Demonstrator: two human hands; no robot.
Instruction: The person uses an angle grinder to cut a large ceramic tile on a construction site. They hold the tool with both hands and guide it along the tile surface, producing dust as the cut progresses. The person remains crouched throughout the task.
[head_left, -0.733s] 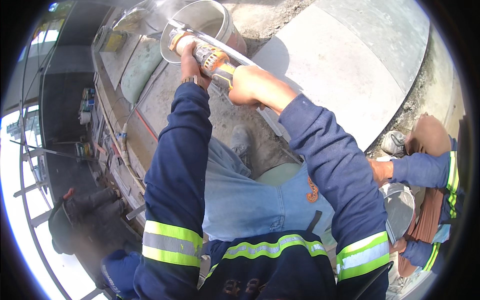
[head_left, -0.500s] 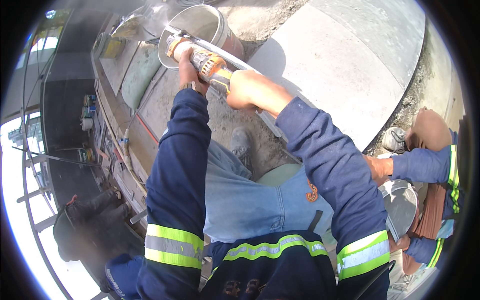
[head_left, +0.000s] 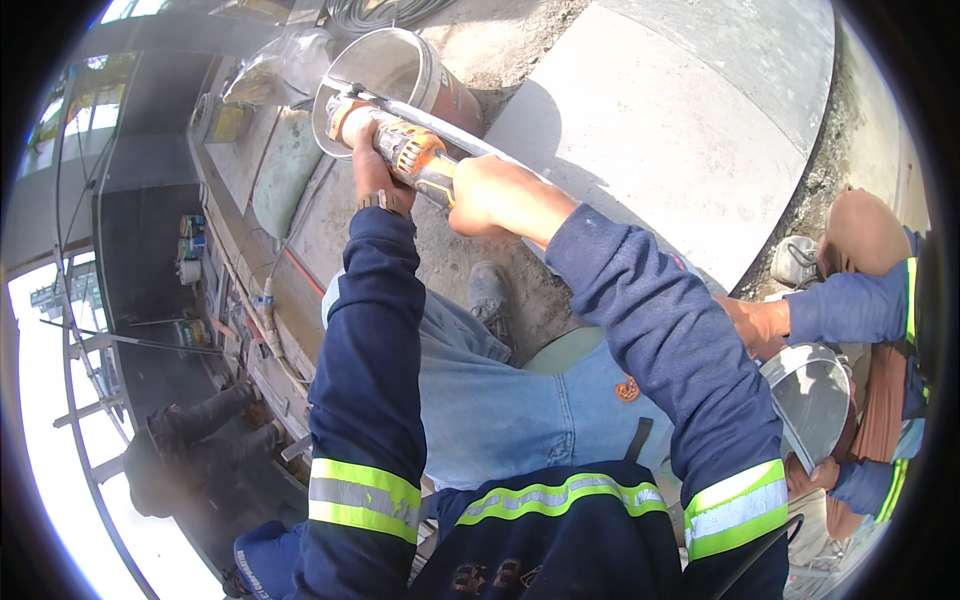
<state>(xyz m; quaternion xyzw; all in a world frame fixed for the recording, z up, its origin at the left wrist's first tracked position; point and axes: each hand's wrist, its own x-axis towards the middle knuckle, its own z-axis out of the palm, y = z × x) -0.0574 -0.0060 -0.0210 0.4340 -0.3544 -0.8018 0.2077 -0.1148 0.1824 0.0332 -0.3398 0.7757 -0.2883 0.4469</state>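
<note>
An orange-and-grey angle grinder point(head_left: 425, 160) is held in both my hands, its head over the mouth of a grey bucket point(head_left: 445, 85). My left hand point(head_left: 369, 165) wraps round the front of its body, close to the head. Behind it, my right hand point(head_left: 492, 196) is closed round the rear handle. A long, narrow pale strip point(head_left: 455, 130) rests across the bucket rim beside the grinder and runs back under my right forearm. The disc and its contact with the strip cannot be made out clearly.
A large grey slab point(head_left: 660, 140) lies ahead to the right. At the right edge, a co-worker's hands point(head_left: 765, 328) are near a round grey container point(head_left: 815, 400). Another person point(head_left: 185, 450) is low at the left. A hose point(head_left: 268, 310) and a coiled cable point(head_left: 385, 12) lie about.
The view has shifted slightly, so the bucket and grinder sit a little lower in it. My grip on the grinder stays the same. The whitish haze beside the bucket looks thinner.
</note>
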